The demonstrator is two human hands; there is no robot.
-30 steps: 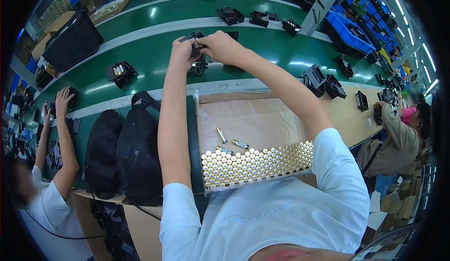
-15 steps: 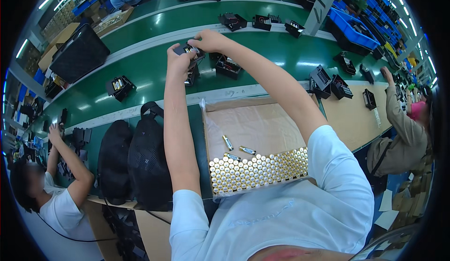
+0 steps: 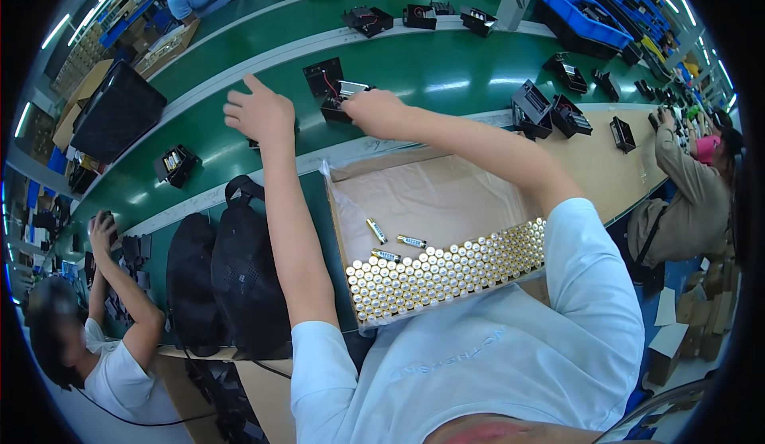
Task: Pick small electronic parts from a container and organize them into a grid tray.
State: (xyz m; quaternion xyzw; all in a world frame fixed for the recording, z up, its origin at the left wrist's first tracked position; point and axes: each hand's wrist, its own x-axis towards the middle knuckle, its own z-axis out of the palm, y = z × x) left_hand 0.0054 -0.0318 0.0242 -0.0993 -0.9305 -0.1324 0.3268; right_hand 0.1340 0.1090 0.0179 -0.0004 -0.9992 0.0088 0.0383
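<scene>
Near the far side of the green tabletop, beyond the battery tray, sits an open black box, its lid raised at the back and a red wire showing against the dark plastic. The right hand is at the box's right side, its fingers bent inward and its thumb toward the rim, close to the silvery pieces inside. It touches the box, or very nearly; whether it pinches the wall or one of the pieces is hidden by the hand itself, so I cannot tell. The left hand is well open, its fingers spread above the tabletop to the left of the box; it appears to hold nothing, though its palm is turned out of sight. A dark thing, mostly covered, lies just below it.

Handling the box well probably calls for a light hold low on the side wall, with the thumb clear of the red wire and no weight on the raised lid. Any push on the silvery pieces should go straight down and evenly, since a sideways shove could slide the box. The spread left hand seems best used bracing the opposite wall.
</scene>
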